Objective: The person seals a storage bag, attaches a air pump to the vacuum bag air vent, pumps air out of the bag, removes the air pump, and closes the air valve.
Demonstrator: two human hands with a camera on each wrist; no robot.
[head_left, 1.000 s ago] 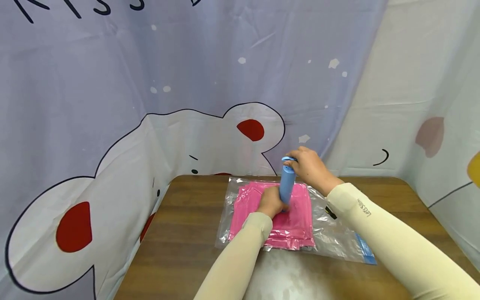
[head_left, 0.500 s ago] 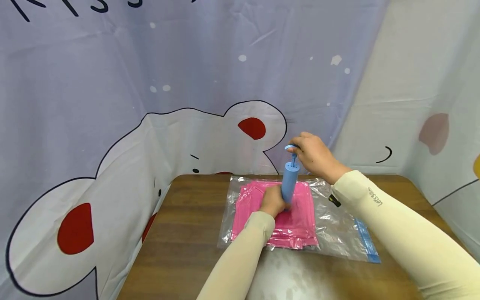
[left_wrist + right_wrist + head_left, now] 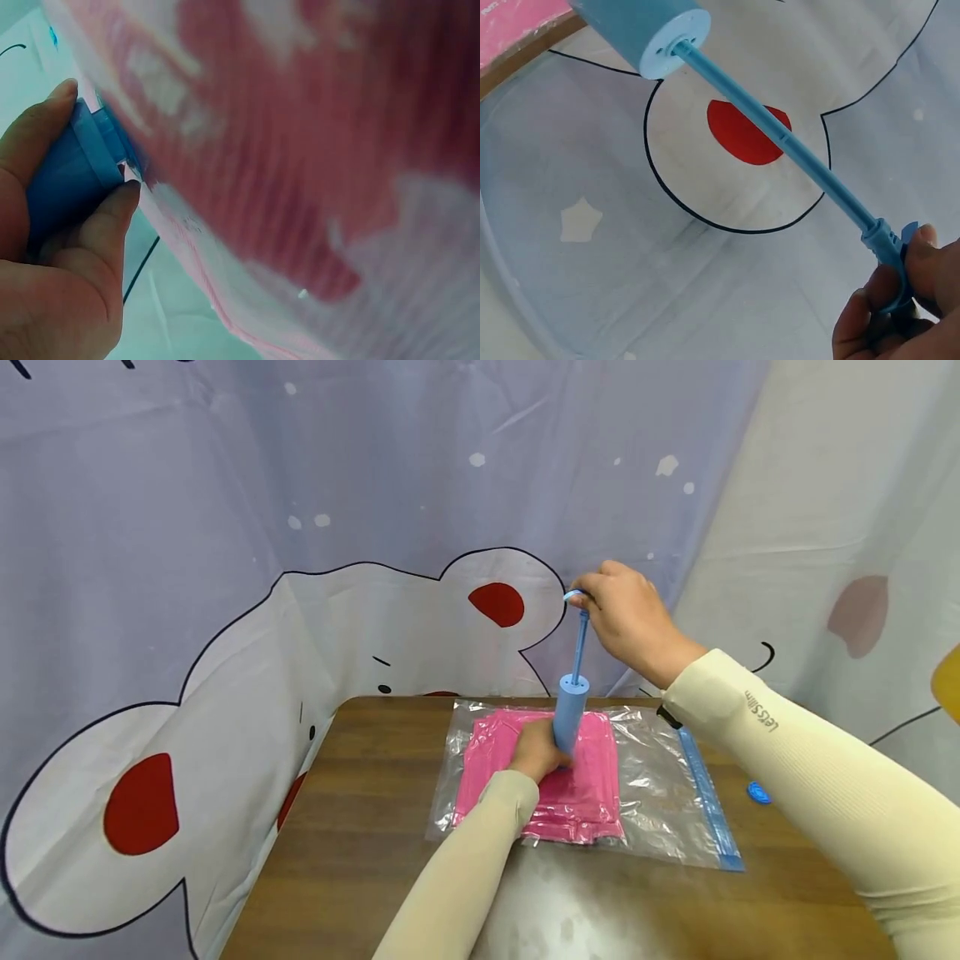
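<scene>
A blue hand pump [image 3: 570, 710] stands slightly tilted over a clear plastic vacuum bag [image 3: 652, 785] that has a folded pink item [image 3: 592, 793] inside. My left hand [image 3: 538, 750] grips the lower end of the pump barrel. In the left wrist view, its thumb and fingers curl round the blue base [image 3: 71, 176], which sits against the bag's surface. My right hand [image 3: 626, 618] holds the pump's handle [image 3: 574, 596], high above the barrel. The thin rod [image 3: 780, 139] is drawn far out of the barrel, as the right wrist view shows.
A small round blue cap [image 3: 759, 792] lies on the wooden table [image 3: 360, 827], right of the bag. The bag's blue zip strip [image 3: 708, 797] runs along its right edge. A printed curtain [image 3: 390, 627] hangs behind and beside the table.
My right hand has risen with the handle, pulling the rod from nearly fully in to far out of the barrel. The left hand keeps its grip. The blue cap has come into view.
</scene>
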